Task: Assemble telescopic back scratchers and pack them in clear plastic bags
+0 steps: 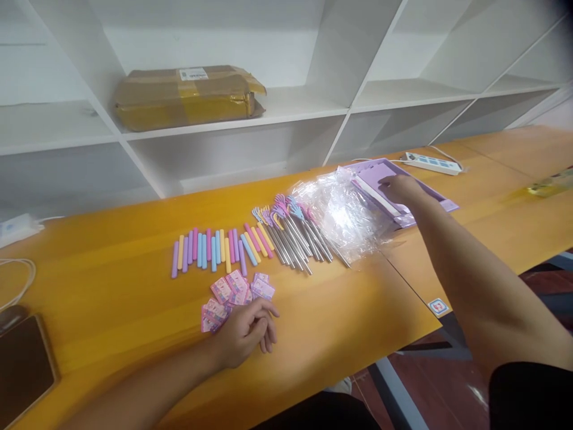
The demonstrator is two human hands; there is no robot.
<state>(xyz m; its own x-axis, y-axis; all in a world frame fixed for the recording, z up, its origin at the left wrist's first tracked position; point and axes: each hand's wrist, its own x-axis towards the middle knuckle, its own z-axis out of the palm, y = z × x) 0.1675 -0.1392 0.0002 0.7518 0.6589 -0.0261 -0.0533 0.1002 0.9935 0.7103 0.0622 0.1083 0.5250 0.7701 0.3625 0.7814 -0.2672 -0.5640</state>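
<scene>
My left hand (248, 333) rests on the table edge-on, fingers loosely bent and apart, with nothing in it. Beside it lies a loose pile of small pink and purple printed cards (230, 289). Farther right, my right hand (403, 190) reaches over the lilac box tray (380, 170); its fingertips point down into it and are partly hidden, so a grip cannot be made out. Metal rods with small hand-shaped coloured heads, like back scratchers (298, 233), lie heaped at the middle. Left of them is a row of coloured tubes (215, 248). Crumpled clear plastic bags (342, 209) touch the tray.
A taped cardboard parcel (188, 98) sits on the white shelf (304, 101) behind the table. A power strip (432, 162) with a cable lies beyond the tray. At the left are a dark tablet-like object (24, 370) and a white cable (24, 275). A sticker (438, 307) marks the table's front edge.
</scene>
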